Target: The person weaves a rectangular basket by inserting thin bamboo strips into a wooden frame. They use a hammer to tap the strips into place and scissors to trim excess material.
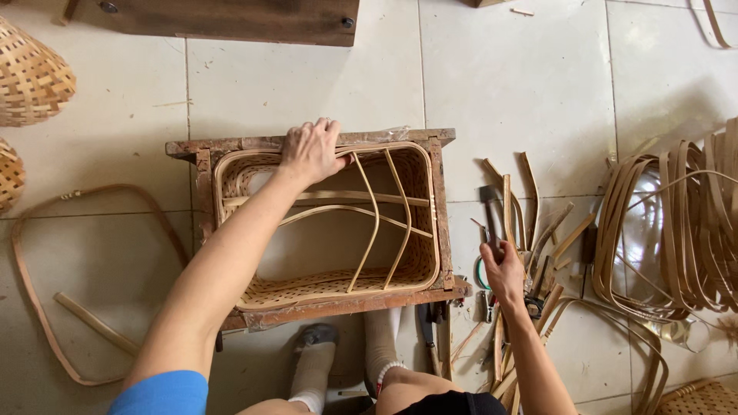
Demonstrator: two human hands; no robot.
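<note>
Over the wooden frame [441, 201], which sits on the pale tiled floor [523, 84], a woven basket [323, 288] lies nested mouth-up, its long axis running left to right across the view and its rounded-rectangle rim following the frame's inner edge. Its walls and base are a fine lattice of tan strips, and several thin bent ribs [371, 230] arc across its opening from the far rim to the near rim, crossed by two slats running lengthwise. At the frame's far edge the left hand [311, 150] lies palm-down, fingers curled over the basket's rim and the wood, pressing there. Right of the frame, the right hand [503, 270] is closed around the dark handle of a hammer [490, 209], whose head points away from the person. Beyond that hand, loose flat strips [538, 230] lie scattered, and farther right a heap of long curved strips [676, 230] is coiled. Left of the frame a bent hoop [23, 284] rests on the tiles, with two domed woven baskets [31, 77] past it at the picture's edge.
</note>
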